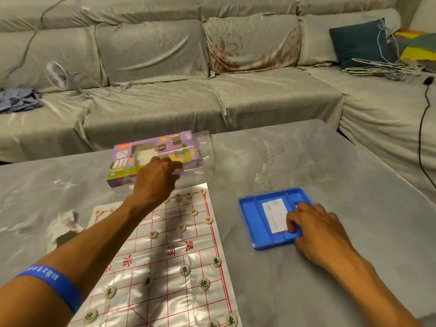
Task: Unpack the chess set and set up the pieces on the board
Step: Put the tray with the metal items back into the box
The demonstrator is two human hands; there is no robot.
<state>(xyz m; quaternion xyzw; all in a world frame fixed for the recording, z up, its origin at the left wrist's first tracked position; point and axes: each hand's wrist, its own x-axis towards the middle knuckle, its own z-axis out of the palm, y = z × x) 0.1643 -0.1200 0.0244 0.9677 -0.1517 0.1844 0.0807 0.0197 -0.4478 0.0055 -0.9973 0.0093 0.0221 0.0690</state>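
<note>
Reaching forward across the board (165, 251), the left hand (157, 175) lies at full stretch against the near edge of the purple box (132, 161), fingers curled over a clear plastic cover (200, 154) that projects from the box's right end. A blue wristband (50, 285) circles the left forearm. The right hand (313, 227) rests palm down on the near right corner of the blue tray (250, 223), fingertips (292, 226) bent down onto a white card (274, 214) lying in the tray; whether they pinch it cannot be told.

The box lies flat on the grey table (330, 185) just beyond the board's far edge, long axis running left to right, tilted slightly up toward the right. The board is a paper sheet with a red grid, long axis running away from the viewer. The tray sits to the right of the board, apart from it, one corner turned toward the viewer.

Pieces on the board: at least eight red-marked discs (153, 234) are visible in the far half, some hidden by the arm; eight dark-marked discs (204, 283) in the near half. One crumpled tissue (66, 223) lies left of the board. A sofa (212, 67) stands behind the table.
</note>
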